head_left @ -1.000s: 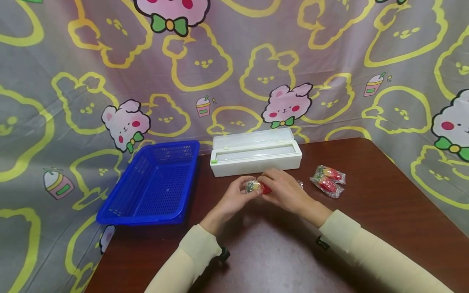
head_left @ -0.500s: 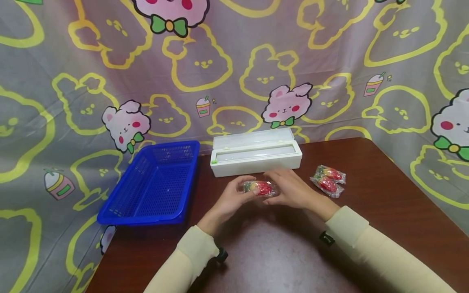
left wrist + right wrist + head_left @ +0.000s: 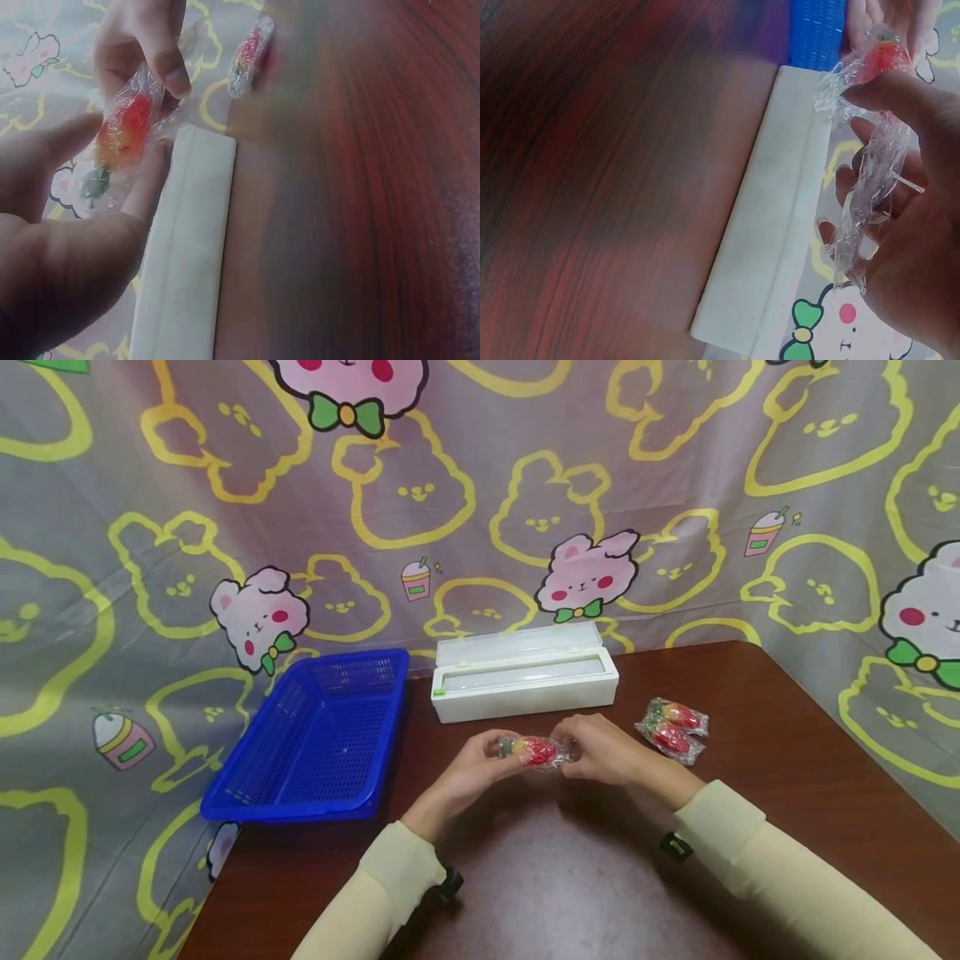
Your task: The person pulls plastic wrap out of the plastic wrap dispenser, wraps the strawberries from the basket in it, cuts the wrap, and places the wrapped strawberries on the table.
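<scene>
Between my hands, over the table, a red strawberry point(image 3: 538, 750) with a yellow-and-green leafy end is wrapped in clear cling film point(image 3: 866, 195). My left hand point(image 3: 468, 766) grips it at the green end, thumb and fingers on opposite sides. At the red end, my right hand point(image 3: 606, 752) pinches the bunched film; in the right wrist view a long twisted strip of it runs down across the palm. Behind the hands stands a white cling film dispenser box point(image 3: 528, 700) with its lid raised.
Two more film-wrapped strawberries point(image 3: 671, 737) lie side by side on the brown table point(image 3: 787, 793), to the right. On the left stands a blue perforated basket point(image 3: 386, 735). A cartoon-printed curtain point(image 3: 480, 468) hangs close behind the table.
My right hand has drawn away to the right from the strawberry, uncovering its red end and stretching the film out. The left hand has stayed almost still, gripping it.
</scene>
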Available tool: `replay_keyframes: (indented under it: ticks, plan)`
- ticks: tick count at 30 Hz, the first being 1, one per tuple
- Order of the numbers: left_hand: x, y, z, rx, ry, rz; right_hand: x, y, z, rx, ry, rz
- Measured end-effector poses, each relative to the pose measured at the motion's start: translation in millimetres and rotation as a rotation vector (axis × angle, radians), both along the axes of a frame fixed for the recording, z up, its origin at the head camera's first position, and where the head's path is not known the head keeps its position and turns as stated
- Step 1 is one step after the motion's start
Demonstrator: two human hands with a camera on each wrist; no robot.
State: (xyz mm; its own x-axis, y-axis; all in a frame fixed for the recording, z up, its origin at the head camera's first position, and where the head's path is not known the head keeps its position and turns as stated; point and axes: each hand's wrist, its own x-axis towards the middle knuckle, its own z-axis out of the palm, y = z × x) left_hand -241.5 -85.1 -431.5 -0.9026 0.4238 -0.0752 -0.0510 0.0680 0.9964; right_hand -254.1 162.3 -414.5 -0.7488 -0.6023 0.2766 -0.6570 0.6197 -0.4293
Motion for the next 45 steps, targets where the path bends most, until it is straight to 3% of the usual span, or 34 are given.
replay_keyframes:
  ticks: [6, 14, 17, 21, 28, 32, 39, 45]
  plan:
    - [-0.1, -2.9, 0.8, -0.005, -0.042, -0.02, 1.1, 0.8, 0.7, 0.009, -0.04, 0.003]
    - [-0.2, -1.9, 1.2, 0.034, -0.044, -0.088, -0.2, 0.1, 0.9, 0.023, -0.181, 0.078]
    - [-0.5, -2.8, -0.7, 0.025, -0.028, -0.071, -0.9, 0.4, 0.5, 0.007, -0.181, 0.099]
    - [-0.4, -5.2, -2.9, -0.027, 0.03, -0.019, 0.7, 3.2, 0.4, 0.003, -0.125, 0.067]
    - [-3.5, -9.3, -5.9, -0.105, 0.123, 0.082, 12.4, 8.0, 5.5, 0.056, 0.099, -0.105]
    - [-3.9, -8.5, -3.4, -0.115, 0.143, 0.097, 16.0, 6.1, 6.3, 0.036, 0.061, -0.135]
    - [-0.4, -5.1, 1.1, -0.121, 0.148, 0.007, 11.1, 5.1, -1.4, -0.095, -0.05, -0.03]
    - [0.6, -4.4, 2.7, -0.114, 0.137, -0.02, 9.2, 6.2, -5.4, -0.194, -0.099, 0.069]
